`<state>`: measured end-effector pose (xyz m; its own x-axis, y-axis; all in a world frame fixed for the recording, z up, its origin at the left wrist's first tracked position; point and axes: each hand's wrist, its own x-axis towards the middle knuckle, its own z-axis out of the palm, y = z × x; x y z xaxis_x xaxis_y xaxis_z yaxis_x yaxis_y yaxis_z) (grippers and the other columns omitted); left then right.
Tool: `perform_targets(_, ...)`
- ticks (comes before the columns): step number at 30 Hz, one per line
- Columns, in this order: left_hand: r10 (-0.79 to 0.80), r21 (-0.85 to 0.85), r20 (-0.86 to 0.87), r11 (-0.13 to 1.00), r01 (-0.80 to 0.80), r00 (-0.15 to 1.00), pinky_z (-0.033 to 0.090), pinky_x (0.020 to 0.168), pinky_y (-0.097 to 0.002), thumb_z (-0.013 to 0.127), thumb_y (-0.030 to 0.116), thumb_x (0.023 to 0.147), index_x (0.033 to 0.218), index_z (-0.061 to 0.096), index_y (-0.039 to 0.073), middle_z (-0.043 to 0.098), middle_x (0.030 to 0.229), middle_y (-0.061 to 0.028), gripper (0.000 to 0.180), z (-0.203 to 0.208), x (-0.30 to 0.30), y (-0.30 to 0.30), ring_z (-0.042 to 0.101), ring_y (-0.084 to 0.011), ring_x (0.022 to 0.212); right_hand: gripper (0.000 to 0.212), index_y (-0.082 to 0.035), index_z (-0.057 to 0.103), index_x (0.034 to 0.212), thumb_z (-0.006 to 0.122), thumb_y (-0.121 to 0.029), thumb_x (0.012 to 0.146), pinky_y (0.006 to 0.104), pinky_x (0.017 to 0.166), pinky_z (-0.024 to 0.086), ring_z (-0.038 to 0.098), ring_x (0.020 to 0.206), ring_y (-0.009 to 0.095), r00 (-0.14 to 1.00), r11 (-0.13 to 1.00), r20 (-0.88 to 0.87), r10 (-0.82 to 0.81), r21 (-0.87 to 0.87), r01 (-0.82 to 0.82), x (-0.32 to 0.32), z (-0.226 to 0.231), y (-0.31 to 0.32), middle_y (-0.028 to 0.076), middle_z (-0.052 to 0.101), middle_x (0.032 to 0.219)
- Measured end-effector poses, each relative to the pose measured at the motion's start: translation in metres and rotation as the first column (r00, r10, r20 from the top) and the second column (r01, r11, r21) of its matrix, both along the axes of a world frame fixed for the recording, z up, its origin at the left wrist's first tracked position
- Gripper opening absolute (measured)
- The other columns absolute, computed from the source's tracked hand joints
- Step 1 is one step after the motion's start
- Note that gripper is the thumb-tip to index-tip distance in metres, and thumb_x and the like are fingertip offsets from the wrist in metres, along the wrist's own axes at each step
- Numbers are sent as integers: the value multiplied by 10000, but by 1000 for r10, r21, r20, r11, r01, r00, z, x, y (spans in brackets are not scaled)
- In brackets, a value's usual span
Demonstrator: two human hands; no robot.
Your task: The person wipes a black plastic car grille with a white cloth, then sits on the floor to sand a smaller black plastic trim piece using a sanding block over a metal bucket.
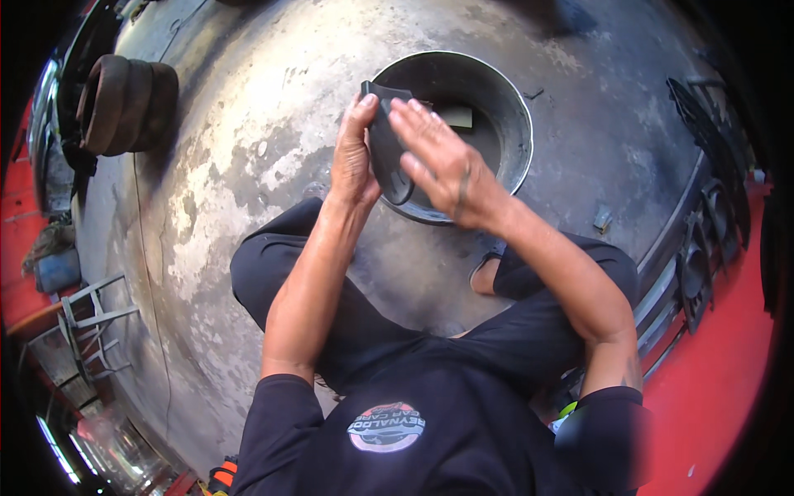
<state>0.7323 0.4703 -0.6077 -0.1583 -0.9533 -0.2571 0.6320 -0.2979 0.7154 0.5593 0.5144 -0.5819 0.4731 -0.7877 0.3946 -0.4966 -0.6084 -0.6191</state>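
Note:
A black, curved, smooth-looking part [385, 149], perhaps plastic, is held upright over the near left side of a round dark tub [523, 91]. My left hand [354, 157] grips its left edge, thumb near the top and fingers hidden behind. My right hand [442, 165] lies against the part's right side with its fingers stretched out and together. Whether anything thin sits under that palm is hidden. Inside the tub, a small pale rectangular piece [455, 116] shows beyond my right fingers.
The tub stands on a worn, stained concrete floor [207, 207]. Brown ringed cylinders [124, 103] stand at the far left, with a metal-legged stool or chair frame [91, 318] nearer. Dark vehicle parts [695, 256] line the right by a red surface [703, 364]. A small object [603, 218] lies right of the tub.

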Motion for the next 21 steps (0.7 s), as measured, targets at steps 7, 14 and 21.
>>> perform_targets(7, 45, 205, 33, 977, -51, 998, 615, 742, -331, 743, 293, 946, 1050, 682, 67, 744, 939, -75, 256, 17, 7, -2, 732, -181, 828, 553, 46, 525, 1462, 612, -145, 950, 559, 1238, 316, 430, 1492, 401, 986, 992, -162, 31, -112, -50, -8, -2, 9, 236, 488, 1570)
perform_targets(14, 58, 165, 130, 983, -79, 990, 598, 820, -370, 742, 344, 930, 1081, 655, 76, 715, 960, -82, 319, -1, 16, -11, 712, -208, 849, 518, 63, 555, 1421, 592, -98, 930, 554, 1214, 360, 482, 1455, 394, 981, 984, -172, 89, -137, -113, 1, 8, 24, 234, 530, 1533)
perform_targets(21, -51, 143, 38, 989, 45, 998, 605, 843, -389, 710, 481, 914, 1164, 660, 44, 722, 1040, -130, 506, 14, 15, -5, 721, -242, 895, 576, 81, 519, 1456, 610, -102, 918, 556, 1228, 341, 431, 1488, 420, 984, 986, -142, 105, -114, -122, 7, 14, 43, 262, 493, 1556)
